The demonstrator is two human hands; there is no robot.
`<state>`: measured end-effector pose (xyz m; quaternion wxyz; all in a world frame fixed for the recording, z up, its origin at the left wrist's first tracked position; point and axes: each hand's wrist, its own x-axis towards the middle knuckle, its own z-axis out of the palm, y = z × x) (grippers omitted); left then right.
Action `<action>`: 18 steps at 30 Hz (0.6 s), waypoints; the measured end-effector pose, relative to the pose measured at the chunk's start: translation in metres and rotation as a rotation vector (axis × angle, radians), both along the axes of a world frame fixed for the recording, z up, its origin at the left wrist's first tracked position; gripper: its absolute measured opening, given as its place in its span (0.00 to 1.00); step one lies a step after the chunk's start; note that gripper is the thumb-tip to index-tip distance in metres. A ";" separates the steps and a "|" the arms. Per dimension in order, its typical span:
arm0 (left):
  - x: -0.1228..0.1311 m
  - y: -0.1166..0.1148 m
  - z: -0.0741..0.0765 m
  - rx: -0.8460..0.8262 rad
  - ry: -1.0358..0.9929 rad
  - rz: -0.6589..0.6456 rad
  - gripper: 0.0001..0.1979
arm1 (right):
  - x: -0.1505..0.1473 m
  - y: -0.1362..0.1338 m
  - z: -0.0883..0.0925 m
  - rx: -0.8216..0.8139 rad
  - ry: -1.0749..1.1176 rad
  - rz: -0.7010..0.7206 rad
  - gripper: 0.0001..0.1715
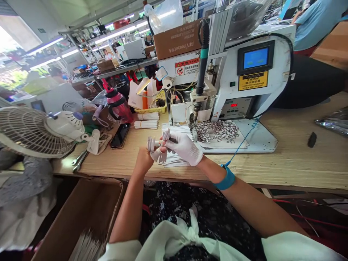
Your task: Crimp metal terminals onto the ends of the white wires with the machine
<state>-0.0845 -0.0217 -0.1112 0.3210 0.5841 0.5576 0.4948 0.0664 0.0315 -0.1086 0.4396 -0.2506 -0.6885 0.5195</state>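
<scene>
My left hand (145, 158) is closed around a small bundle of thin white strips (150, 144), held upright above the table edge. White finger covers show on some of its fingertips. Close beside it, my right hand (187, 148), in a white glove, pinches more of these white strips (166, 134). The fingers of both hands nearly meet, and some strips hang between them. Under and behind the right hand lies a loose stack of white strips (175, 159) on the table, in front of the machine head (193, 119). A blue wrist strap (226, 177) sits on my right forearm.
A white machine (231, 90) stands behind, with many small black-and-white pieces (217, 131) on its base. Banded strip bundles (146, 124), a phone (120, 135), a pink bottle (119, 103), wrenches (79, 160) and a fan (35, 130) are leftward. A cardboard box (78, 210) stands below.
</scene>
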 end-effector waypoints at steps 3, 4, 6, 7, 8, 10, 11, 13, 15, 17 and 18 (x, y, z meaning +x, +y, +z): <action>0.009 -0.005 0.010 -0.102 0.015 -0.085 0.19 | 0.005 -0.003 0.004 0.100 -0.039 -0.085 0.14; 0.011 -0.006 0.009 -0.125 -0.014 -0.076 0.20 | 0.008 -0.004 0.006 0.122 -0.086 -0.107 0.13; 0.013 -0.007 0.006 -0.141 -0.074 -0.062 0.18 | 0.012 -0.006 0.010 0.119 -0.178 -0.121 0.12; 0.013 -0.008 0.004 -0.140 -0.097 -0.058 0.16 | 0.014 -0.006 0.013 0.109 -0.213 -0.124 0.11; 0.014 -0.009 0.002 -0.138 -0.114 -0.052 0.16 | 0.015 -0.007 0.014 0.098 -0.239 -0.127 0.11; 0.014 -0.010 -0.001 -0.142 -0.130 -0.042 0.15 | 0.016 -0.007 0.016 0.075 -0.248 -0.123 0.10; 0.015 -0.011 -0.001 -0.144 -0.129 -0.031 0.16 | 0.016 -0.007 0.017 0.071 -0.241 -0.113 0.10; 0.015 -0.011 -0.001 -0.141 -0.111 -0.007 0.15 | 0.016 -0.007 0.017 0.079 -0.227 -0.084 0.11; 0.015 -0.011 -0.002 -0.132 -0.116 0.031 0.16 | 0.017 -0.007 0.018 0.120 -0.222 -0.090 0.11; 0.013 -0.009 -0.003 -0.124 -0.165 0.109 0.15 | 0.019 -0.007 0.020 0.156 -0.216 -0.146 0.10; 0.012 -0.009 -0.004 -0.114 -0.186 0.160 0.15 | 0.021 -0.007 0.021 0.154 -0.206 -0.172 0.09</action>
